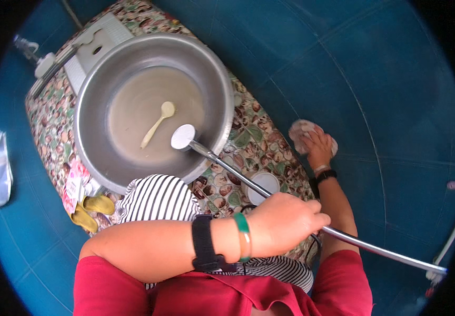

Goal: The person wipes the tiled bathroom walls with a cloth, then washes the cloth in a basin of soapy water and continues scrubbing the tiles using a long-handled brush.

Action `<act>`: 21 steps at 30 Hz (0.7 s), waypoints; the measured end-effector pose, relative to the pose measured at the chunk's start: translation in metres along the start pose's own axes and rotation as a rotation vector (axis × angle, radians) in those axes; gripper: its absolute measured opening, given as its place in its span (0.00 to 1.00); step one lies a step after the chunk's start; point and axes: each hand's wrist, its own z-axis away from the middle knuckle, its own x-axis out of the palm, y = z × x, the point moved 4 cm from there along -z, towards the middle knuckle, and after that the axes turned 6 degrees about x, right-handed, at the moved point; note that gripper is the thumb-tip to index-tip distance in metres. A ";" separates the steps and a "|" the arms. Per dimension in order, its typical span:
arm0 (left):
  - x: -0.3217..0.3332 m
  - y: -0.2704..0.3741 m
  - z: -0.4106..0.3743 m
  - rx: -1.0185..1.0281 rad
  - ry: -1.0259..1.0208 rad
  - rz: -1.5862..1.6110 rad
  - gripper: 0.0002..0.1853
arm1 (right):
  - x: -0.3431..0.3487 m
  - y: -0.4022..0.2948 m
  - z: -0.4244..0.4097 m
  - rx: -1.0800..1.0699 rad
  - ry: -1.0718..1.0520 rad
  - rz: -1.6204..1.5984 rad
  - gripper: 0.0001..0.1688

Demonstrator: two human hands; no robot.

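Observation:
My left hand (286,225), with a green bangle at the wrist, grips a metal shower hose (245,179). The hose's shower head (183,137) hangs over the near right side of a large stainless steel basin (93,114), its white round face turned up. Cloudy greyish-brown water (132,102) covers the basin's bottom, and a pale yellow long-handled brush (157,123) lies in it. On the right, my right hand (319,147) presses a pale, wet-looking cloth (299,138) against the blue tiled wall (354,118). No spray is visible from the shower head.
A white round tub (265,185) stands on the pebble-patterned floor (247,130) below the hose. Yellow slip-on shoes (89,211) and a pink packet (76,179) lie left of my knee. Behind the basin is a white squat toilet (99,45). The hose meets a wall fitting (435,272) at right.

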 end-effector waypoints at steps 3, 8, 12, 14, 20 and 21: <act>-0.003 0.000 0.004 -0.030 -0.007 0.078 0.17 | -0.077 0.033 0.036 0.152 0.010 0.066 0.18; -0.003 0.007 -0.003 -0.055 -0.079 0.087 0.17 | -0.260 0.090 0.025 0.248 0.457 0.340 0.26; 0.002 0.006 -0.010 -0.077 -0.102 0.033 0.18 | -0.286 0.095 0.002 0.234 0.861 0.384 0.26; 0.006 0.003 -0.012 -0.083 -0.115 0.029 0.20 | -0.238 0.096 0.016 0.229 0.808 0.401 0.24; 0.017 0.002 -0.020 -0.118 -0.191 0.023 0.22 | -0.015 0.052 0.080 0.198 0.285 0.228 0.16; 0.020 0.003 -0.022 -0.116 -0.197 0.024 0.22 | 0.011 0.044 0.089 0.195 0.200 0.163 0.15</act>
